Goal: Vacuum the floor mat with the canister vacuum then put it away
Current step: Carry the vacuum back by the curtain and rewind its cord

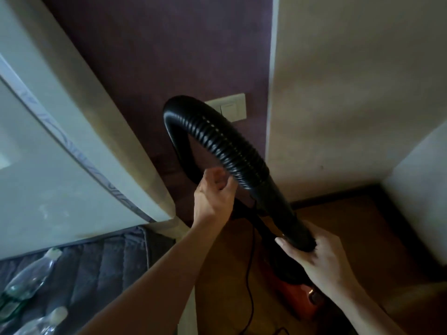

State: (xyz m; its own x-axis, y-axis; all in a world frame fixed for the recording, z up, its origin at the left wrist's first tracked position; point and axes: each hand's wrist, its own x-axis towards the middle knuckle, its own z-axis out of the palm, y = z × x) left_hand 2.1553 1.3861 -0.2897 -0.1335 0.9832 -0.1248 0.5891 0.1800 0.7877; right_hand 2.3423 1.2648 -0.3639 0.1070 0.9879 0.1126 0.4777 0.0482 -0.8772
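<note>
Looping the hose [217, 139] for putting away.
Hold with the right hand [316, 252], clenched round the cuff [283, 209] at lower right above the red canister [297, 296]; close the loosely curled, empty left hand [214, 192] on the ribs at centre, avoiding kinks.

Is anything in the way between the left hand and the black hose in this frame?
Nothing visible. The left hand is up inside the loop of the hose, right against it with no object between; whether it grips is unclear. The right hand holds the hose's smooth end.
</note>
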